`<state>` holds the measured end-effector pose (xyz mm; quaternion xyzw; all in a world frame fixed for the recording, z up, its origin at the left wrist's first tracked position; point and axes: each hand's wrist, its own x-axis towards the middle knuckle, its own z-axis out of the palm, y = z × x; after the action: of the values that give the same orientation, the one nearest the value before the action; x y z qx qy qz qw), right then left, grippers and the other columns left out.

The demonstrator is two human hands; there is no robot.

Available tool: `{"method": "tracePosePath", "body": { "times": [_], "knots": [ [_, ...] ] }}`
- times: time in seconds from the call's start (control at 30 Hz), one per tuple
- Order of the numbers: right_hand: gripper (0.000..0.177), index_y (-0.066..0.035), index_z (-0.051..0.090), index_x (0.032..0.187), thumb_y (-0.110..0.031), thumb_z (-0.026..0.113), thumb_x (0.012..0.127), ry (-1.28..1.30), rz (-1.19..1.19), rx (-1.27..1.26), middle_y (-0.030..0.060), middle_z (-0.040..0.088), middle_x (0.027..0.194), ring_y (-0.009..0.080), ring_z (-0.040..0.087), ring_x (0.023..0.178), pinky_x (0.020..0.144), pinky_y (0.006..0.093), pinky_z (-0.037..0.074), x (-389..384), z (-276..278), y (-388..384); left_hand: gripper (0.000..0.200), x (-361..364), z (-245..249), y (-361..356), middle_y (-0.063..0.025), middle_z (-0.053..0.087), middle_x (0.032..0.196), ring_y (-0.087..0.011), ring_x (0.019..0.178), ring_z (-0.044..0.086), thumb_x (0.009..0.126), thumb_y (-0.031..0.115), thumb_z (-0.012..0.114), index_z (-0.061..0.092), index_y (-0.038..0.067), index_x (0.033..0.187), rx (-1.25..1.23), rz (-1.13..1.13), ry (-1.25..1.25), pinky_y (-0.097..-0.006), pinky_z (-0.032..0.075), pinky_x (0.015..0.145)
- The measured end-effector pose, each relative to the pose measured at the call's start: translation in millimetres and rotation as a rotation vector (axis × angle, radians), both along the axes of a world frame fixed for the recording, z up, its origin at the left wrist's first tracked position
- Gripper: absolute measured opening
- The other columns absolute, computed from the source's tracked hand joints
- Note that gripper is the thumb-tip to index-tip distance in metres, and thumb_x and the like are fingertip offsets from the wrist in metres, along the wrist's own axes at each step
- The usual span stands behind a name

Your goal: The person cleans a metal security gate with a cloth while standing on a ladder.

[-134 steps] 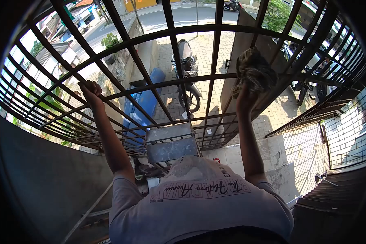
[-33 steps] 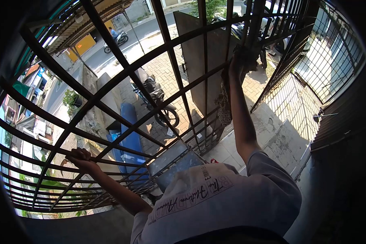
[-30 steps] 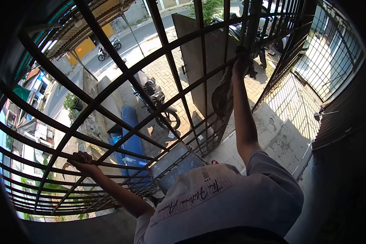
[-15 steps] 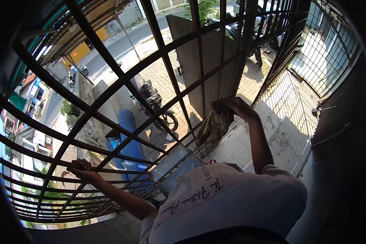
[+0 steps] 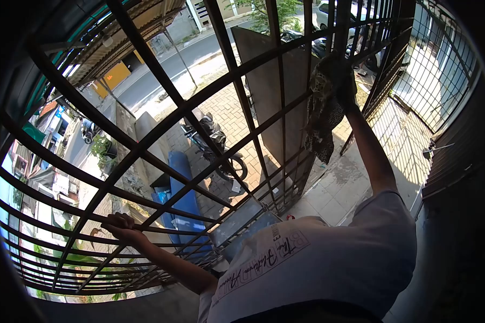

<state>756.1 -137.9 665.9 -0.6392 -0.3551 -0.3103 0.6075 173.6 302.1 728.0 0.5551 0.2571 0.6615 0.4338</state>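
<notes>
My left hand is wrapped round a dark bar of the metal grille, low on the left. High on the right, my right hand is in shadow, its fingers closed on a leopard-patterned cloth. The cloth hangs down from that hand and lies against the bars near the upright at the grille's right part. Part of the hand is hidden by shadow and cloth. A pale printed shirt covers my body below.
Beyond the bars stand a motorcycle, a blue rolled or cylindrical object and a grey metal panel. A mesh gate stands at the right. Tiled floor lies below my right arm.
My right hand has moved up and to the right with the cloth, which now hangs higher along the bars. My left hand keeps its hold on the bar. The view has shifted slightly.
</notes>
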Motion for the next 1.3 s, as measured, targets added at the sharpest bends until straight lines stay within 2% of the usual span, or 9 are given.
{"method": "tracePosePath", "body": {
  "times": [0.1, 0.23, 0.33, 0.43, 0.5, 0.63, 0.97, 1.07, 1.3],
  "knots": [
    [0.048, -0.007, 0.045, 0.135, -0.021, 0.057, 0.091, -0.154, -0.511, -0.768, 0.0124, 0.052, 0.133, 0.0265, 0.045, 0.127, 0.108, 0.0417, 0.034, -30.2, 21.0, -29.1, 0.053, -2.9, -2.6, 4.2, 0.0017, 0.029, 0.053, -0.0066, 0.042, 0.026, 0.1, 0.054, 0.028, 0.034, 0.013, 0.067, 0.015, -0.027, 0.015, -0.0207, 0.018, 0.04],
    [0.052, -0.011, 0.046, 0.136, -0.032, 0.057, 0.089, -0.316, -0.788, -0.95, 0.0115, 0.053, 0.132, 0.0292, 0.037, 0.133, 0.109, 0.0509, 0.027, -49.4, 15.6, -26.1, 0.055, 1.5, 0.6, 6.5, 0.0035, 0.025, 0.05, -0.0052, 0.039, 0.02, 0.1, 0.055, 0.027, 0.032, 0.016, 0.062, -0.035, -0.051, -0.063, -0.0188, 0.012, 0.036],
    [0.053, -0.013, 0.047, 0.135, -0.032, 0.057, 0.086, -0.184, -1.006, -0.817, 0.0089, 0.052, 0.135, 0.0304, 0.042, 0.128, 0.105, 0.0499, 0.028, -63.7, -13.3, -15.9, 0.056, 5.1, 1.9, -0.5, 0.0037, 0.025, 0.05, -0.0053, 0.038, 0.02, 0.099, 0.056, 0.027, 0.032, 0.015, 0.061, -0.039, 0.025, -0.027, -0.0185, 0.012, 0.036],
    [0.057, -0.01, 0.046, 0.134, -0.045, 0.053, 0.09, 0.765, -0.794, -0.84, 0.0202, 0.059, 0.123, 0.0312, 0.052, 0.119, 0.088, 0.0489, 0.046, -46.1, -85.6, -65.5, 0.056, 3.0, 4.4, -3.0, 0.0038, 0.025, 0.05, -0.0053, 0.038, 0.02, 0.099, 0.057, 0.026, 0.032, 0.015, 0.061, 0.01, 0.037, -0.011, -0.0186, 0.012, 0.036],
    [0.072, -0.013, 0.038, 0.141, -0.064, 0.045, 0.09, 1.066, -0.121, 0.356, 0.014, 0.047, 0.137, 0.03, 0.044, 0.127, 0.094, 0.0524, 0.04, -78.2, -151.7, -90.3, 0.056, 1.6, 2.7, -2.3, 0.0025, 0.028, 0.053, -0.0053, 0.04, 0.023, 0.1, 0.055, 0.024, 0.035, 0.014, 0.065, 0.0, -0.029, 0.012, -0.0197, 0.013, 0.039],
    [0.077, -0.016, 0.03, 0.146, -0.067, 0.041, 0.09, 0.986, 0.186, 0.946, 0.0105, 0.03, 0.15, 0.0336, 0.031, 0.136, 0.103, 0.0601, 0.033, -148.4, -166.5, -105.1, 0.055, 7.6, 5.0, 1.5, 0.0035, 0.023, 0.051, -0.0054, 0.039, 0.019, 0.1, 0.054, 0.024, 0.029, 0.016, 0.061, -0.023, 0.067, -0.029, -0.0193, 0.012, 0.037],
    [0.055, -0.015, 0.043, 0.139, -0.033, 0.063, 0.09, 0.526, 0.136, 0.759, 0.0079, 0.046, 0.139, 0.025, 0.046, 0.125, 0.098, 0.0409, 0.042, -115.1, 28.6, -81.1, 0.059, 9.9, 6.5, -0.5, 0.0014, 0.03, 0.05, -0.0066, 0.038, 0.024, 0.099, 0.057, 0.021, 0.031, 0.014, 0.06, -0.032, 0.183, 0.046, -0.0189, 0.013, 0.037],
    [0.039, -0.005, 0.057, 0.122, -0.031, 0.062, 0.092, 0.361, -0.263, 0.095, 0.0056, 0.064, 0.104, 0.0128, 0.057, 0.09, 0.081, 0.033, 0.046, -105.5, 69.9, 5.6, 0.056, 3.8, -0.7, 7.3, 0.0022, 0.028, 0.052, -0.0057, 0.04, 0.024, 0.099, 0.057, 0.024, 0.034, 0.014, 0.064, -0.034, 0.089, 0.019, -0.0191, 0.014, 0.037],
    [0.024, 0.002, 0.06, 0.108, -0.018, 0.051, 0.098, 0.198, -0.288, 0.474, 0.0097, 0.062, 0.095, 0.0162, 0.057, 0.091, 0.083, 0.0317, 0.046, -133.3, 3.8, 120.2, 0.057, 0.7, -1.6, 3.1, 0.0023, 0.027, 0.051, -0.0068, 0.04, 0.025, 0.099, 0.057, 0.026, 0.036, 0.013, 0.064, -0.008, 0.054, 0.034, -0.0201, 0.017, 0.039]
  ]
}}
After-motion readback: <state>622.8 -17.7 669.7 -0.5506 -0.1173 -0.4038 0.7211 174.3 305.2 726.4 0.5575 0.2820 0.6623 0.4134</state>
